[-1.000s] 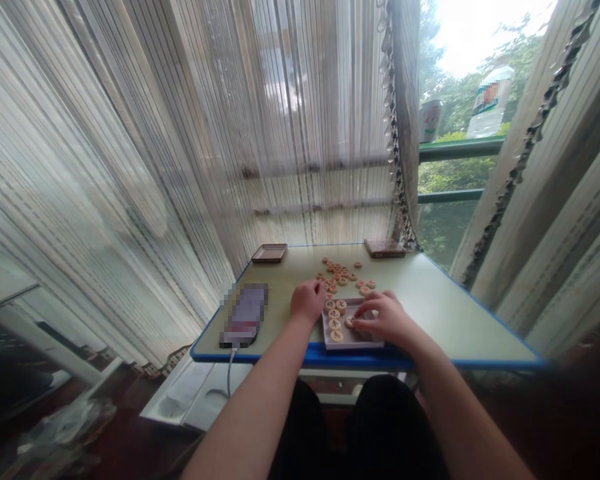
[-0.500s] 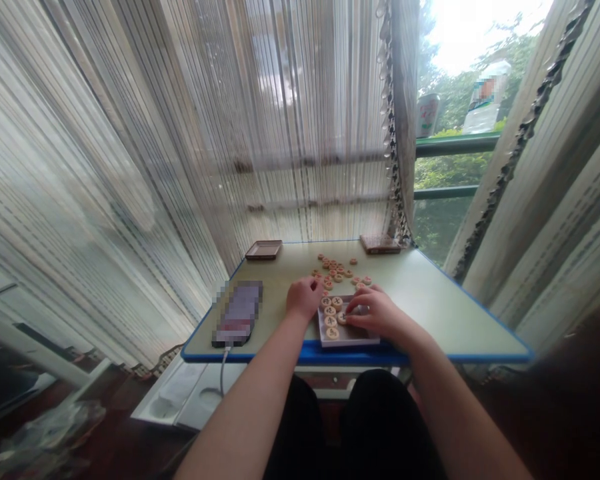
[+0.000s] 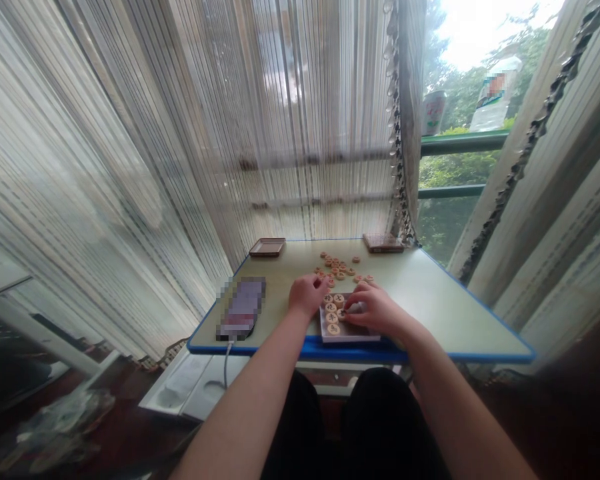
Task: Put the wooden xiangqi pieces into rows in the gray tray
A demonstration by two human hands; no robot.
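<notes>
A shallow box (image 3: 353,338) lies near the table's front edge. Along its left side sit several round wooden Chinese chess pieces (image 3: 333,318) with dark characters. My right hand (image 3: 377,308) reaches over the box, thumb and fingertips closed on one chess piece (image 3: 342,315) in the second column. Just beyond the box's back left corner is my left hand (image 3: 307,294), its fingers curled together; whatever they hold, if anything, is hidden. Close to its fingertips begins a loose scatter of chess pieces (image 3: 341,275), some marked in red.
A phone (image 3: 243,307) with a cable (image 3: 227,363) lies on the left of the table (image 3: 445,307). At the back stand an open shallow lid (image 3: 267,247) and a flat box (image 3: 383,243). A can (image 3: 434,112) and a bottle (image 3: 495,93) rest by the window.
The view has shifted slightly. My left hand has edged right, toward the loose pieces. The right hand stays at the same piece in the box.
</notes>
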